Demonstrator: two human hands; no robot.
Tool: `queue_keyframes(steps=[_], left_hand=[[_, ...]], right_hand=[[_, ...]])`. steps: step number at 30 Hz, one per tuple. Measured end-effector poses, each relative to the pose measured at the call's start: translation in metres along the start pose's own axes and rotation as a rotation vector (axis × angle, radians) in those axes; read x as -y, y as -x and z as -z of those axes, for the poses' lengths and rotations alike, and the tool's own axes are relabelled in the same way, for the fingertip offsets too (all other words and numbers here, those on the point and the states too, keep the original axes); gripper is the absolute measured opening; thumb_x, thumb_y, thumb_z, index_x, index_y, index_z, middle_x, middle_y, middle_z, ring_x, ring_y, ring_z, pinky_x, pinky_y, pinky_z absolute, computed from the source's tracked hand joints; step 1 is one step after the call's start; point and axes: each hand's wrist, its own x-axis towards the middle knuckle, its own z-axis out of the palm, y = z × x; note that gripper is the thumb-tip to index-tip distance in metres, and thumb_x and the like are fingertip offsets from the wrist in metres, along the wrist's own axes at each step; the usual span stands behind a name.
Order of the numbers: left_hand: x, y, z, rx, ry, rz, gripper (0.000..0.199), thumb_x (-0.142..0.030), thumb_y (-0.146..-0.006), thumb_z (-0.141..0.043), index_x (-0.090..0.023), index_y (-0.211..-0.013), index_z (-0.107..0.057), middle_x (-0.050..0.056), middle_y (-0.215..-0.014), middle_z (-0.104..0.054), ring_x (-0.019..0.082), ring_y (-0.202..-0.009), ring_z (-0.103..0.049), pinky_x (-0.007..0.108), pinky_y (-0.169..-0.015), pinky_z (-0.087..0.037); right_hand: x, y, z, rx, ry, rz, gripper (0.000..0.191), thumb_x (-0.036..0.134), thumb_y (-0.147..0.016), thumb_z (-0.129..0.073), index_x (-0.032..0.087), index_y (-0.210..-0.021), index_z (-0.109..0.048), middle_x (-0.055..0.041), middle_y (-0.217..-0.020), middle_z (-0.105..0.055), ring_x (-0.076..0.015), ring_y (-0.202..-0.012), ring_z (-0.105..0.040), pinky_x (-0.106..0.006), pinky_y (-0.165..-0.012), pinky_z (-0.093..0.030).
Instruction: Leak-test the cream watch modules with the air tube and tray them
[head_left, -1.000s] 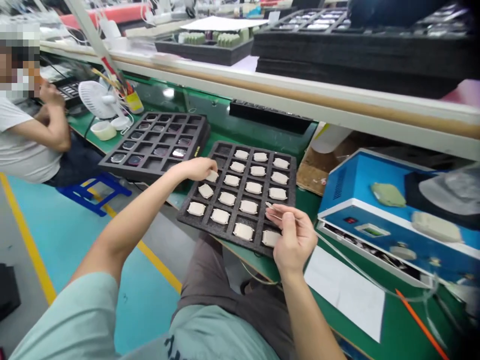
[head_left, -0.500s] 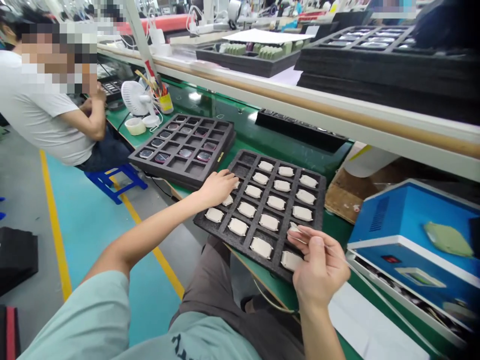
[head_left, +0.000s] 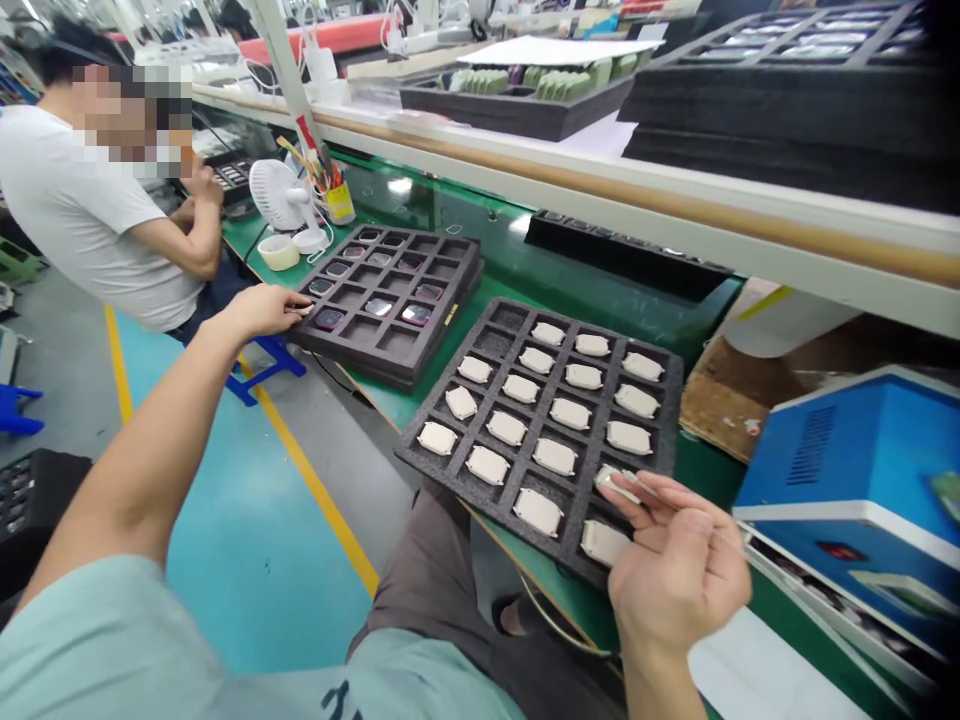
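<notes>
My left hand reaches to the front left corner of a dark foam tray of glossy smartwatch cases. Its fingers are pinched on a small pale-edged watch case, partly hidden by them. Over the near right part of a second foam tray, my right hand is closed round a thin tool that looks like tweezers. Beside its fingertips is an off-white piece; whether the tool grips it, I cannot tell. Similar off-white rounded pieces fill most compartments, one lying askew.
A blue machine stands at the right, near white paper. Behind the trays are a white fan, a tape roll and a pen cup. A shelf edge runs above. Another person sits at the left.
My left hand has moved left from the tray of off-white pieces to the corner of the smartwatch case tray. My right hand stays by the same compartments, while the view has shifted slightly.
</notes>
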Motion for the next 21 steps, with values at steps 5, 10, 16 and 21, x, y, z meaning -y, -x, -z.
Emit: queue_keyframes(steps=[5, 10, 16, 21], left_hand=[[-0.015, -0.007, 0.006, -0.019, 0.091, 0.065, 0.02, -0.013, -0.083, -0.08, -0.019, -0.069, -0.067, -0.012, -0.082, -0.079, 0.007, -0.126, -0.064, 0.017, -0.122, -0.03], [-0.066, 0.046, -0.047, 0.039, 0.291, -0.071, 0.018, -0.012, -0.088, -0.075, -0.015, -0.106, -0.077, -0.007, -0.094, -0.081, 0.01, -0.092, -0.071, 0.023, -0.102, -0.053], [-0.131, 0.194, -0.192, 0.691, 0.895, 0.012, 0.038, -0.035, -0.09, -0.076, -0.015, -0.123, -0.076, 0.008, -0.1, -0.084, 0.021, -0.089, -0.079, 0.028, -0.078, -0.061], [-0.147, 0.218, -0.218, 0.777, 1.034, 0.098, 0.04, -0.041, -0.087, -0.083, -0.017, -0.118, -0.077, 0.011, -0.114, -0.083, 0.028, -0.11, -0.079, 0.036, -0.095, -0.063]], right_hand=[[-0.002, 0.0, 0.001, 0.04, 0.04, -0.024, 0.034, 0.053, -0.096, -0.068, 0.02, -0.097, -0.059, -0.0053, -0.099, -0.075, -0.02, -0.083, -0.08, -0.038, -0.075, -0.068], [-0.004, 0.001, -0.003, 0.068, 0.136, 0.014, 0.031, 0.049, -0.098, -0.069, 0.018, -0.101, -0.064, -0.0067, -0.105, -0.074, -0.0197, -0.089, -0.081, -0.039, -0.083, -0.068], [-0.003, -0.005, -0.003, 0.04, 0.174, 0.131, 0.022, 0.041, -0.099, -0.067, 0.019, -0.098, -0.072, -0.0067, -0.107, -0.073, -0.0184, -0.09, -0.079, -0.036, -0.081, -0.07], [-0.006, -0.01, 0.0, 0.069, 0.178, 0.148, 0.015, 0.035, -0.1, -0.067, 0.021, -0.101, -0.072, -0.0063, -0.101, -0.08, -0.0206, -0.096, -0.08, -0.039, -0.09, -0.069]])
